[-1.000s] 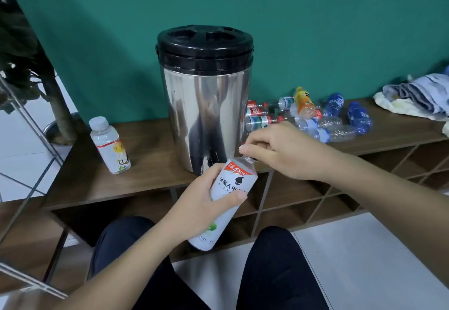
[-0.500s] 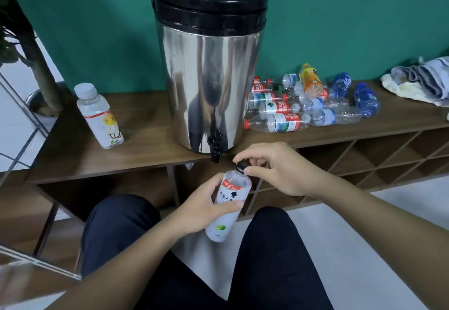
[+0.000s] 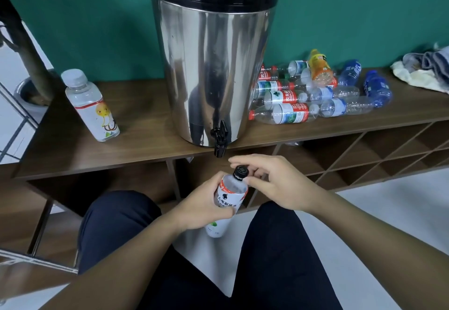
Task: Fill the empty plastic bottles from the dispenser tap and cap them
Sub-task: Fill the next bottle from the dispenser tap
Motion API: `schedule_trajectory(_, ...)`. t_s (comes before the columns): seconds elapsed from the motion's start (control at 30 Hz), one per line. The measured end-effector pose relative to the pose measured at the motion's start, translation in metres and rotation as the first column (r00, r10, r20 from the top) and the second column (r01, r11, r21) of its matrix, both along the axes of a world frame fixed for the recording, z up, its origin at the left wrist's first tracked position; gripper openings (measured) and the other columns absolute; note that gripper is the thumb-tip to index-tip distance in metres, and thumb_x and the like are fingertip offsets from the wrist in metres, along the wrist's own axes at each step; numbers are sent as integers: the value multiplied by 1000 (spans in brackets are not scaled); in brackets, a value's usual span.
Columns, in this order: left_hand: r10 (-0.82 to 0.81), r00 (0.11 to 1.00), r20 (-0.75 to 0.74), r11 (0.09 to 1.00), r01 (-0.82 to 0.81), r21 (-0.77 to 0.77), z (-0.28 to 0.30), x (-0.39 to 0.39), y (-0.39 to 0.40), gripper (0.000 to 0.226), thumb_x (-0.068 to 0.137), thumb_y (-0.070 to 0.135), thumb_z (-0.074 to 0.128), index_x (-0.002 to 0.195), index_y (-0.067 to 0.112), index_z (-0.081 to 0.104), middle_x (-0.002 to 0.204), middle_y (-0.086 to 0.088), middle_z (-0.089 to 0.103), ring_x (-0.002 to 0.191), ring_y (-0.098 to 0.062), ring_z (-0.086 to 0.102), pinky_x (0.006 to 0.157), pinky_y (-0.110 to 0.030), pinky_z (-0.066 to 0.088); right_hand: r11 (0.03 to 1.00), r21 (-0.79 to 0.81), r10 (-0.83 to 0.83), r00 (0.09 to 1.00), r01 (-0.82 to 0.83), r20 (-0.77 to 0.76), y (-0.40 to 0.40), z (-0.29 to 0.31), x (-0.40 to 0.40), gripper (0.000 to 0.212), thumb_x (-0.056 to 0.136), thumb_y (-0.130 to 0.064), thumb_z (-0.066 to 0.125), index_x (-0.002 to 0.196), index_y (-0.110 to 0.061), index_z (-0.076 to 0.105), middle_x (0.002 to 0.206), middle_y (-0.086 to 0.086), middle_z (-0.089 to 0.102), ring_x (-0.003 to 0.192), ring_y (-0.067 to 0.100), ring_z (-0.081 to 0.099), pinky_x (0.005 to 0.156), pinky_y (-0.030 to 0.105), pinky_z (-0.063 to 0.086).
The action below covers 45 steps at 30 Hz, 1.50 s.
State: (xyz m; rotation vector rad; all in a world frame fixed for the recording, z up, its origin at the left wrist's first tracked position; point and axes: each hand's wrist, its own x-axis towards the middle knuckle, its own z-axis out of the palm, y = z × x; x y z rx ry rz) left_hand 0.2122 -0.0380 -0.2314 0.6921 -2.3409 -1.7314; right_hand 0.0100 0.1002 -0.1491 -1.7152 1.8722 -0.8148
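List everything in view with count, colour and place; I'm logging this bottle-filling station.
Dispenser: one, steel with black lid, on shelf.
Tap: one, black, dispenser's base, over shelf edge.
Held bottle: one, white label, black cap, below tap.
Standing bottle: one, clear, white cap, shelf left.
Lying bottles: a dozen or so, clear, blue, one orange, shelf right.
Cloths: pile, grey and cream, far right.
Shelf: one, brown wood, against green wall.
Left hand: grips held bottle.
Right hand: fingers at cap.

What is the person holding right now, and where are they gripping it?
The left hand grips a white-labelled bottle round its body; the right hand pinches its black cap.
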Motion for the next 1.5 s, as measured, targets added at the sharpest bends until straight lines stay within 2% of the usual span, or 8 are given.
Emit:
schedule_trajectory(0.13, 32, 999, -35, 999, -32, -16, -4, -3, 1, 54, 81, 15, 86, 127, 31, 62, 112, 0, 74, 104, -22, 73, 101, -59, 58, 981, 37, -190, 981, 191, -38, -3, 2, 4, 61, 87, -51, 91, 142, -32, 72, 105, -21, 75, 74, 8, 69, 75, 24, 55)
schedule_trajectory(0.27, 10, 1000, -20, 997, -12, -77, -6, -4, 0, 59, 83, 20, 90, 131, 36, 60, 115, 6, 74, 105, -15, 74, 98, -53, 61, 975, 30, -188, 893, 219, -409, -10, 1, 10, 68, 86, -88, 52, 90, -23, 71, 64, -9, 61, 66, 12, 61, 65, 42, 54)
schedule_trajectory(0.5, 55, 997, -51, 997, -58, -60, -7, -2, -5, 60, 86, 21, 95, 135, 31, 61, 119, 7, 78, 111, -16, 76, 104, -51, 61, 988, -69, -150, 948, 136, -282, -15, -5, 12, 18, 103, -38, 75, 115, -25, 75, 92, -14, 56, 82, 8, 58, 71, 26, 46)
schedule_trajectory(0.67, 73, 995, -74, 997, -74, -15, -8, -3, -8, 64, 86, 18, 96, 137, 33, 62, 125, 4, 78, 118, -19, 75, 110, -55, 59, 980, -132, -166, 976, 148, -138, -15, -9, 2, 30, 98, -24, 83, 128, -26, 78, 110, -14, 71, 104, 8, 65, 92, 16, 48)
schedule_trajectory(0.8, 87, 994, -62, 996, -89, -16, -11, -6, -10, 64, 86, 23, 96, 136, 36, 60, 123, 7, 78, 117, -17, 75, 110, -55, 58, 947, -162, -283, 959, 277, -10, -24, -11, -11, 27, 94, -28, 88, 120, -27, 80, 104, -15, 75, 102, 9, 69, 92, 22, 54)
schedule_trajectory(1.1, 161, 987, 19, 985, -159, -65, -19, -10, -18, 59, 83, 30, 98, 126, 39, 59, 116, 15, 78, 108, -5, 76, 104, -49, 62, 851, -157, -525, 814, 501, -251, -92, -38, -64, 29, 91, -21, 90, 119, -16, 81, 111, 3, 69, 91, 15, 64, 90, 36, 59)
schedule_trajectory(1.4, 229, 973, 17, 973, -228, -34, -22, -7, -24, 60, 82, 26, 99, 126, 38, 60, 116, 18, 78, 110, -3, 75, 100, -38, 61, 775, -47, -632, 775, 630, -18, -93, -36, -66, 43, 88, -20, 94, 128, -14, 79, 114, 0, 76, 93, 11, 68, 93, 24, 56)
schedule_trajectory(1.5, 263, 965, 1, 964, -263, -29, -21, -6, -24, 61, 81, 26, 100, 126, 38, 60, 116, 20, 77, 108, -1, 75, 96, -32, 59, 744, -97, -661, 749, 662, 42, -85, -21, -56, 20, 95, -31, 87, 110, -20, 81, 99, -9, 76, 89, 5, 69, 91, 30, 60)
